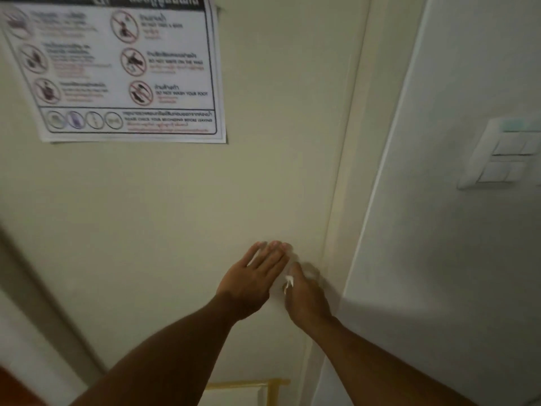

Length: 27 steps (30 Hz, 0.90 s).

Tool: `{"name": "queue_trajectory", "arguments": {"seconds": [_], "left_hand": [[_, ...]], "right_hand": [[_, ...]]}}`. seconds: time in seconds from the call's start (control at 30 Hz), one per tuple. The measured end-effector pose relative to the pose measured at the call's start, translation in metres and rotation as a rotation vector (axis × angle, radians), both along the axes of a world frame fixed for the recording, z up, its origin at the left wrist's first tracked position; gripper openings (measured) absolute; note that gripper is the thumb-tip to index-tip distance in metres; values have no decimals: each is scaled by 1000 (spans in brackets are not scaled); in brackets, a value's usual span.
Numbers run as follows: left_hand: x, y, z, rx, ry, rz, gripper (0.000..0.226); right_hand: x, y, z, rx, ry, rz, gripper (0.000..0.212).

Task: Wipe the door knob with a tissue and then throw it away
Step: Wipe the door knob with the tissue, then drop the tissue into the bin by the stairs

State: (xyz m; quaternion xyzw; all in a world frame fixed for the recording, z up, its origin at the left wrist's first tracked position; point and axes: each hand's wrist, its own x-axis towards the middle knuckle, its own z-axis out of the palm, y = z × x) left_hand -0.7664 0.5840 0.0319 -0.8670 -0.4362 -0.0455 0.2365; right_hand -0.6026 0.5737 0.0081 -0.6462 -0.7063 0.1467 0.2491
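Observation:
My left hand (251,281) lies flat against the cream door (175,200), fingers stretched out and together, holding nothing. Just to its right, my right hand (304,297) is closed around a white tissue (288,282), a small bit of which sticks out by the thumb. That hand sits close to the door's right edge, where the door knob is hidden under it and under motion blur. Both forearms reach up from the bottom of the view.
A laminated rules poster (123,68) hangs on the door at the upper left. The door frame (345,171) runs down right of my hands. A white wall (439,230) with a light switch panel (506,153) stands at the right.

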Motion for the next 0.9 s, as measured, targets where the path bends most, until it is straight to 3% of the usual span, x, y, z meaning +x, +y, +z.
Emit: {"name": "queue_trajectory", "arguments": {"seconds": [0.23, 0.5, 0.7, 0.9], "left_hand": [[-93, -65, 1, -244, 113, 431, 70], [-217, -164, -2, -386, -4, 791, 69], [-306, -243, -27, -484, -169, 1041, 66], [-377, -312, -66, -582, -477, 1286, 45]], "right_hand": [[-75, -6, 18, -153, 12, 246, 24], [-211, -52, 5, -205, -43, 618, 26], [-319, -102, -21, -326, -146, 835, 36], [-404, -148, -55, -459, -274, 949, 47]]}}
